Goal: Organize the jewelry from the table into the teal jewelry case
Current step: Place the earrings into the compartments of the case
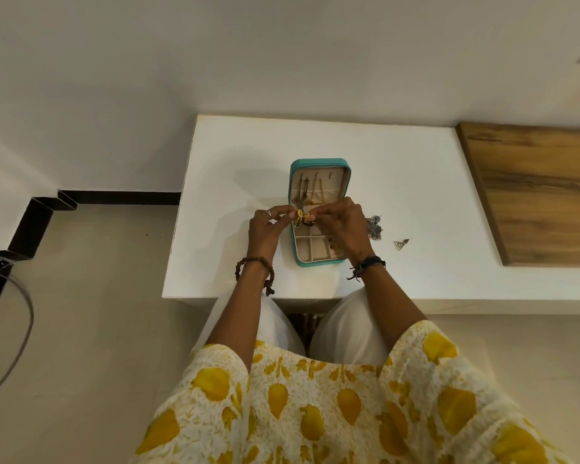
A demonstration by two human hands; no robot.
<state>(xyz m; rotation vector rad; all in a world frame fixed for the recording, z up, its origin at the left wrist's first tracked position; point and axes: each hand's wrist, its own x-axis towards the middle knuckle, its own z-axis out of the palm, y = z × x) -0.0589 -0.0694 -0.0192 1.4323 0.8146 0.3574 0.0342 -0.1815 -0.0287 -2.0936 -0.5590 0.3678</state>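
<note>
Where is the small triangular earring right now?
In the head view the triangular earring lies on the white table, right of the open teal jewelry case, just beyond the silver jewelry cluster by the right hand.

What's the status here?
Both hands pinch gold earrings over open case. Silver pieces wait on table. Nothing blocking.

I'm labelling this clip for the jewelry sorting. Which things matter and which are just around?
Job: teal jewelry case, gold piece held by left hand and right hand, silver cluster, triangle earring.

Bystanders: wooden board, grey cable.
</note>
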